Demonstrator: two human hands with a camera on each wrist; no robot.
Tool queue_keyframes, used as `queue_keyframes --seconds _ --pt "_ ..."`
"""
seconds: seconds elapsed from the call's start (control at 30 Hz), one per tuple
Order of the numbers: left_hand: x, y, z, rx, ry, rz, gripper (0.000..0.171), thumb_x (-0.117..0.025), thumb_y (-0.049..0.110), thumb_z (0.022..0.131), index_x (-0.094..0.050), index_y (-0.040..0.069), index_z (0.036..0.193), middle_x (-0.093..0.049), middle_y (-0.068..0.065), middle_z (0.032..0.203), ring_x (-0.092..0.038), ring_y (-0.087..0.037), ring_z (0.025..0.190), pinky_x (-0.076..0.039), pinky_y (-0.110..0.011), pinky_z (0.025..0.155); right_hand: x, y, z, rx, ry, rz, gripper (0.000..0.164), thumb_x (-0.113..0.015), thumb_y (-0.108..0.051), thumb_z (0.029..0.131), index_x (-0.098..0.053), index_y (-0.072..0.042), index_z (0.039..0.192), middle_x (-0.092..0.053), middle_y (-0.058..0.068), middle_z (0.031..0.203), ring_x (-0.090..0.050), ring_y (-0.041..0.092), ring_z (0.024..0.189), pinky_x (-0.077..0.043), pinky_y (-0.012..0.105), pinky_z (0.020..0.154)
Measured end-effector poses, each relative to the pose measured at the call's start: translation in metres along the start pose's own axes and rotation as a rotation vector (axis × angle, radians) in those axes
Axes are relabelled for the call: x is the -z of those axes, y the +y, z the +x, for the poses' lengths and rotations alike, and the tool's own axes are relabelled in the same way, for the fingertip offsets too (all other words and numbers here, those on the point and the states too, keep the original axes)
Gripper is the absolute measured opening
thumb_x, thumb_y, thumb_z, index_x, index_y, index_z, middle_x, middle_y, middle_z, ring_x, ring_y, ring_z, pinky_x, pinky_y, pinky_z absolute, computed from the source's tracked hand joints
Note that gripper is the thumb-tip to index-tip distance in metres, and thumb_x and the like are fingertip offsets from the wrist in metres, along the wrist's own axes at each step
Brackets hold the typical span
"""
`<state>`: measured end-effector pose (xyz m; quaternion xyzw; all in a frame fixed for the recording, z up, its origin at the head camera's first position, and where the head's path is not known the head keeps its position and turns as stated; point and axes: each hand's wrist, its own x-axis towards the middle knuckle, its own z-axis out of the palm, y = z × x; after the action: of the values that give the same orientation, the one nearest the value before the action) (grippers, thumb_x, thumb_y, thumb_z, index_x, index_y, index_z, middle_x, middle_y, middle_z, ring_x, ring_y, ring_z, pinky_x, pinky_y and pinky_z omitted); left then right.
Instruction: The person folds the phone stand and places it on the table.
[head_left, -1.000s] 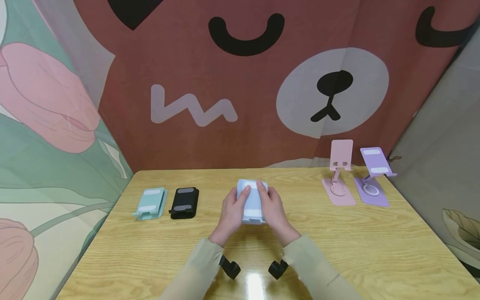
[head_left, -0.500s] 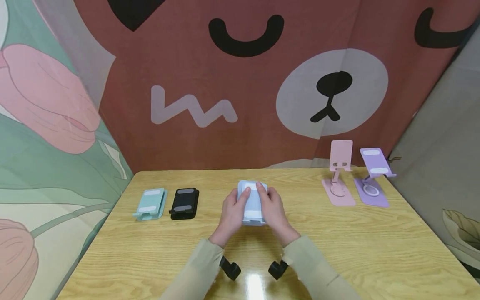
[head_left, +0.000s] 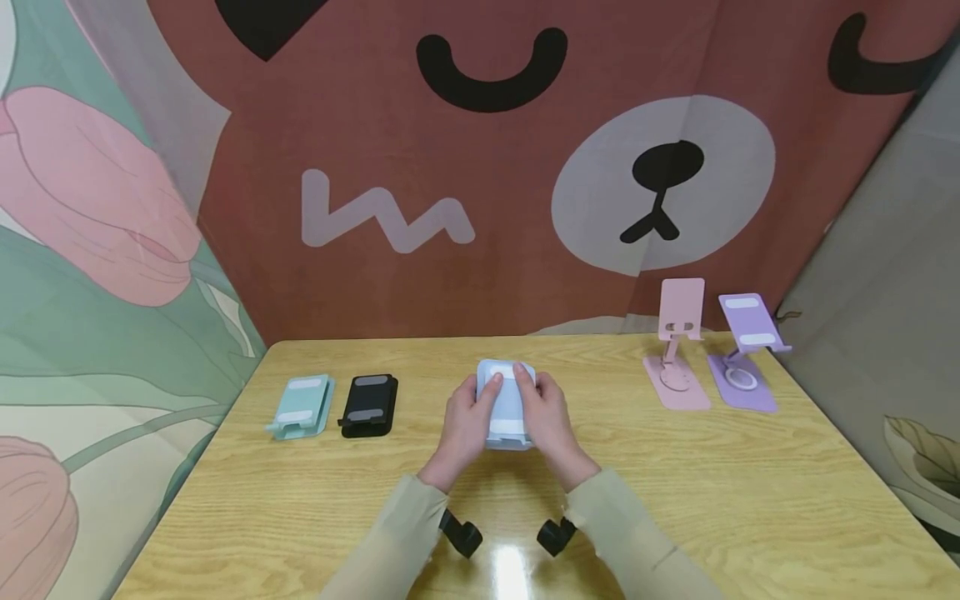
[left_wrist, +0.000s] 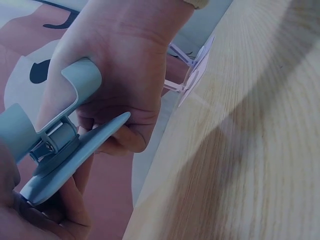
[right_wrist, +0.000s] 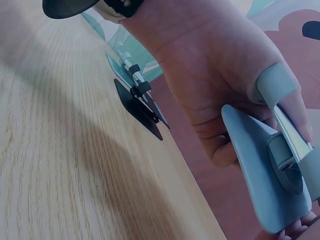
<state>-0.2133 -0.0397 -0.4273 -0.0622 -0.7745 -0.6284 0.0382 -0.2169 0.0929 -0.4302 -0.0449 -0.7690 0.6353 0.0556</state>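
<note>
Both hands hold a light blue folding phone stand [head_left: 506, 410] over the middle of the table. The left hand [head_left: 463, 429] grips its left side and the right hand [head_left: 553, 429] its right side, with both thumbs on the front plate. In the left wrist view the flat base [left_wrist: 82, 157] hangs off the tabletop, apart from the front plate, with a hinge between them. Fingers of the right hand [left_wrist: 120, 65] curl beneath the base. The right wrist view shows the left hand [right_wrist: 200, 65] likewise under the base [right_wrist: 250, 160].
A mint green folded phone stand [head_left: 302, 408] and a black folded one [head_left: 369, 407] lie on the left. Unfolded pink [head_left: 681, 308] and purple [head_left: 750, 323] phone stands stand at the back right of the wooden table [head_left: 712, 500]. A printed cloth [head_left: 510, 283] hangs behind.
Hardly anything differs. The hands and the light blue phone stand keep nearly the same place and pose; the other stands stay put.
</note>
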Motion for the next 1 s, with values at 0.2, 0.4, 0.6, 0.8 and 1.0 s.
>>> queue_keyframes --seconds 0.2,0.4,0.6,0.8,1.0 --pt "0.001 0.001 0.0 -0.004 -0.009 0.006 0.054 -0.047 0.046 0.108 -0.06 -0.002 0.129 -0.067 -0.01 0.105 -0.061 -0.02 0.092 -0.053 -0.039 0.083 0.0 0.001 0.001 0.005 0.002 -0.002 0.055 -0.045 -0.055 0.106 -0.057 -0.001 0.105 -0.061 0.012 0.094 -0.059 0.022 0.081 -0.05 0.032 0.069" --pt "0.002 -0.003 0.001 0.011 -0.023 -0.012 0.056 -0.048 0.048 0.107 -0.058 -0.001 0.133 -0.066 -0.009 0.11 -0.062 -0.02 0.095 -0.054 -0.039 0.083 0.0 0.002 0.002 -0.031 -0.011 -0.009 0.056 -0.045 -0.057 0.105 -0.058 -0.002 0.106 -0.062 0.013 0.097 -0.059 0.023 0.084 -0.05 0.032 0.07" --pt "0.008 -0.006 0.002 0.022 0.013 -0.008 0.056 -0.051 0.049 0.106 -0.06 -0.001 0.129 -0.067 -0.01 0.104 -0.063 -0.021 0.091 -0.055 -0.039 0.08 0.005 0.003 0.004 -0.081 -0.053 -0.04 0.062 -0.039 -0.06 0.105 -0.058 -0.004 0.122 -0.061 0.014 0.107 -0.059 0.027 0.091 -0.05 0.038 0.075" --pt "0.017 -0.005 0.004 0.019 0.062 0.012 0.052 -0.052 0.046 0.106 -0.061 -0.001 0.126 -0.068 -0.012 0.106 -0.063 -0.023 0.094 -0.054 -0.043 0.085 0.015 0.005 0.007 -0.058 -0.031 -0.023 0.062 -0.039 -0.056 0.107 -0.055 0.002 0.123 -0.061 0.018 0.105 -0.062 0.039 0.089 -0.049 0.042 0.068" --pt "0.025 -0.007 0.006 0.031 0.067 0.027 0.053 -0.053 0.046 0.106 -0.061 -0.002 0.127 -0.068 -0.013 0.108 -0.064 -0.024 0.096 -0.053 -0.045 0.087 0.021 0.008 0.011 -0.057 -0.02 -0.045 0.062 -0.041 -0.058 0.106 -0.056 0.0 0.122 -0.062 0.016 0.105 -0.062 0.035 0.086 -0.051 0.045 0.071"
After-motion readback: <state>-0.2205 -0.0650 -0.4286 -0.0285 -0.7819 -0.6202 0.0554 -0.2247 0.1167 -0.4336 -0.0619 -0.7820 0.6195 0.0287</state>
